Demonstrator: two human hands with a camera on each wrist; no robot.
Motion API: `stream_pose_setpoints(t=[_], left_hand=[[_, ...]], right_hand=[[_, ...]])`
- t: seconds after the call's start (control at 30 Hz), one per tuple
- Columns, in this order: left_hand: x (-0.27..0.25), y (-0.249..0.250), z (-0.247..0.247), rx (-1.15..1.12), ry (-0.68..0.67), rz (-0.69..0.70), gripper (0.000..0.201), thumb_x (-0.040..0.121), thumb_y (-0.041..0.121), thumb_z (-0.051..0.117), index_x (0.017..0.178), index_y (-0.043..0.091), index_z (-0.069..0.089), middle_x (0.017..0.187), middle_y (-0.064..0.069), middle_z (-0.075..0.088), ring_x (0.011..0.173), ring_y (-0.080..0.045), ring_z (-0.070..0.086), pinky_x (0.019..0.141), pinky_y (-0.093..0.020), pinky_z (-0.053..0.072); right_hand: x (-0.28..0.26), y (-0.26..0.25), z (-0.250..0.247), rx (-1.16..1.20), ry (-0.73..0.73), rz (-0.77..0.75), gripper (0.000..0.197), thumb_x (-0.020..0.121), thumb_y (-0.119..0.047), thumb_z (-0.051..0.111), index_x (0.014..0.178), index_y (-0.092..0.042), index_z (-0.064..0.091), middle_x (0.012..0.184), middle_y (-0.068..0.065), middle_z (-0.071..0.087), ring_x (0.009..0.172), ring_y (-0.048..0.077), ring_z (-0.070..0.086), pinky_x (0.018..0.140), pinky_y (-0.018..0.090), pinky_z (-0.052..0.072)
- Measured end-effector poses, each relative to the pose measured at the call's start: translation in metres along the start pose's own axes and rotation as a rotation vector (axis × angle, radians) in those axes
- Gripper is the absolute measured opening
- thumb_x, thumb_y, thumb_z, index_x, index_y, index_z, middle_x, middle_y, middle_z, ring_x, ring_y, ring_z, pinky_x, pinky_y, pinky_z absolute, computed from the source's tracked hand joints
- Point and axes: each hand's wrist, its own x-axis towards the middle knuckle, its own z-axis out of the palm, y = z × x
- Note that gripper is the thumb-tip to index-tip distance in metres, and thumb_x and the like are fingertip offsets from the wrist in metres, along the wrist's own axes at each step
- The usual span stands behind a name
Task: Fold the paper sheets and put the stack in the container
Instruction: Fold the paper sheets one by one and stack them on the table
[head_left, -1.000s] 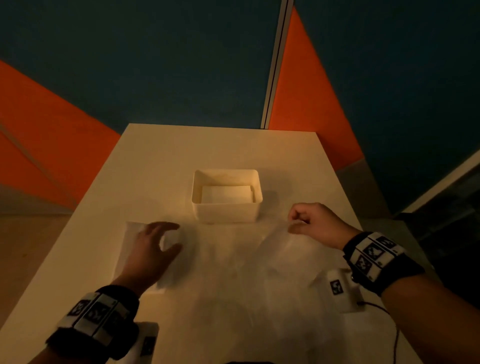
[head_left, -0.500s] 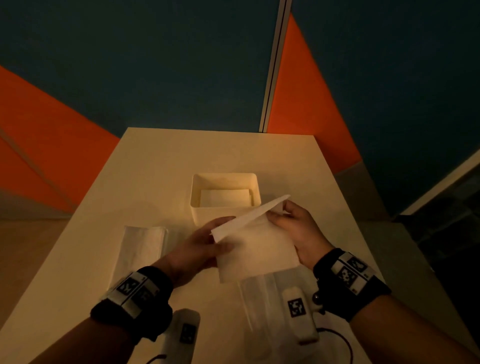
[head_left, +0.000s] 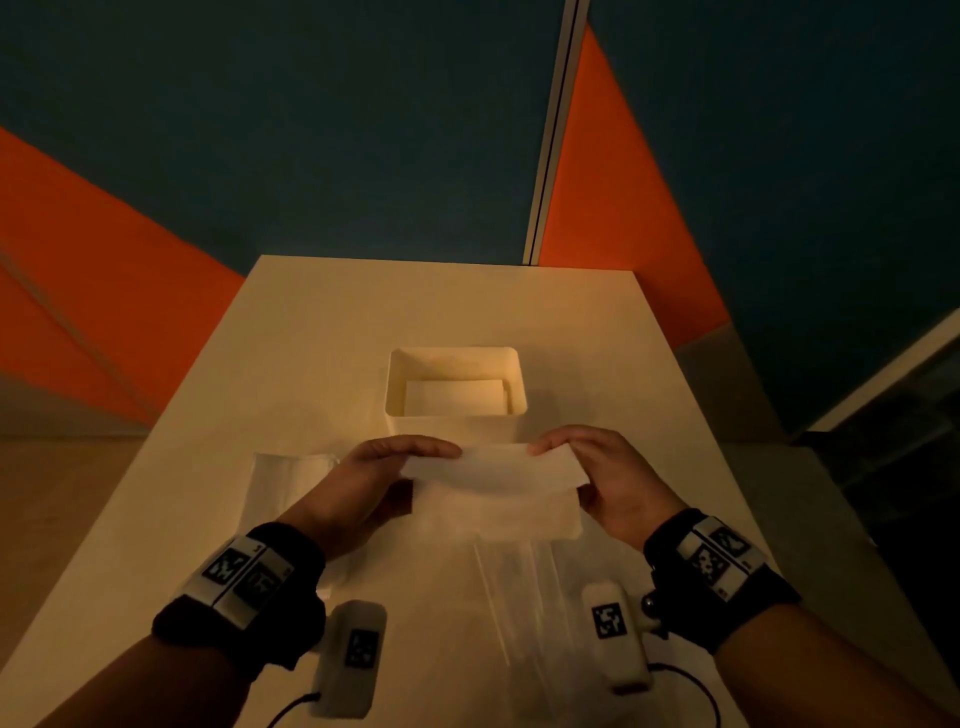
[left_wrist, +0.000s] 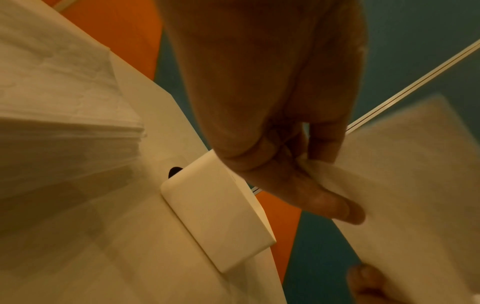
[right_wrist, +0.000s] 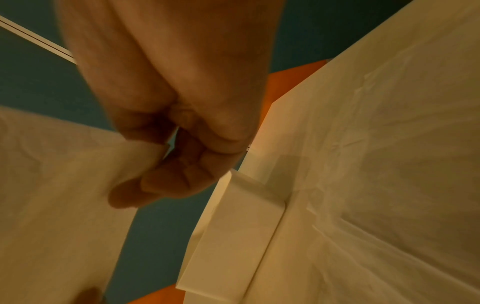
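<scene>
Holding one paper sheet (head_left: 493, 480) mid-air over the tabletop (head_left: 311, 332), just short of the container (head_left: 452, 426).

Left to right:
- Stack of sheets (head_left: 283, 483) lies flat near the tabletop's left edge, soft tissue-like paper, layered edges visible in the left wrist view.
- Left hand (head_left: 363, 483) pinches the sheet's left end, thumb under, fingers curled over the top.
- The sheet is thin, limp, faintly creased, partly folded; long axis runs left-right between the hands.
- Right hand (head_left: 618, 483) pinches the right end the same way.
- More flat paper (head_left: 519, 587) lies on the tabletop under the hands.

Container: white, rigid, rectangular, rounded corners, at tabletop centre; one folded sheet (head_left: 454, 397) already flat inside.

Key relation: the container sits directly beyond the held sheet, roughly equidistant from both hands. Fold probably needs finishing first.
</scene>
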Motion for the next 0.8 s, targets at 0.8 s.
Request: stream_pose_setpoints(t=[0.8], left_hand=[[-0.029,0.002,-0.017,0.381,0.062,0.004,0.032,0.086,-0.003,0.060,0.104,0.021,0.070,0.110,0.010,0.063,0.091,-0.013,0.065,0.069,-0.021,0.056]], right_hand=[[0.001,0.012,0.015,-0.535,-0.144,0.032,0.019,0.083,0.004,0.062,0.093,-0.012,0.059,0.073,0.008,0.063,0.056,0.015,0.061,0.051,0.026,0.049]])
